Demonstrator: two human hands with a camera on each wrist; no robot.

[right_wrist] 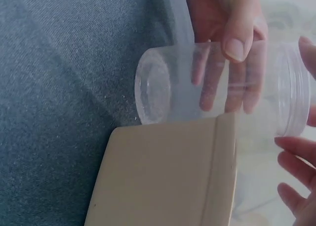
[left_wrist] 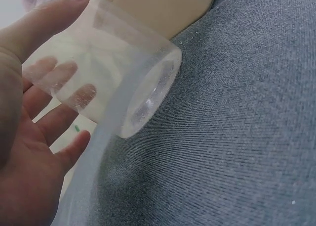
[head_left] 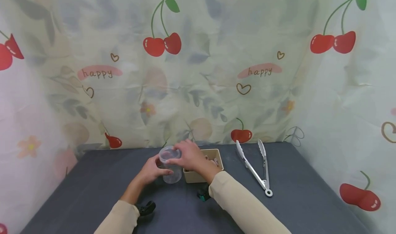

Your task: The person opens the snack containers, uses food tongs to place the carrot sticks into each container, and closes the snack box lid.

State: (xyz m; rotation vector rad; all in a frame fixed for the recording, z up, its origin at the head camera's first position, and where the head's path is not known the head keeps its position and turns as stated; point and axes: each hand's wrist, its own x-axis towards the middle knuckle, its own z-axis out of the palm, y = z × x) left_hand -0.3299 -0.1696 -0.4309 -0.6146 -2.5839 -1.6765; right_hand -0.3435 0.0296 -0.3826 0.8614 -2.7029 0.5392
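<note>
A clear plastic jar [head_left: 172, 176] stands upright on the dark table, just left of a beige box [head_left: 193, 178]. My left hand [head_left: 151, 170] holds the jar's side; in the left wrist view its thumb and fingers lie on opposite sides of the see-through wall. Over the jar's top, my right hand [head_left: 190, 155] grips the clear round lid [head_left: 168, 153] by its edge. In the right wrist view the lid [right_wrist: 296, 90] sits at the jar's mouth; whether it is fastened I cannot tell. The jar shows nothing inside.
Small pinkish things [head_left: 214, 161] lie in the beige box, partly hidden by my right forearm. Silver tongs [head_left: 254, 171] lie spread on the table to the right. A patterned curtain [head_left: 198, 72] hangs behind and along both sides of the table.
</note>
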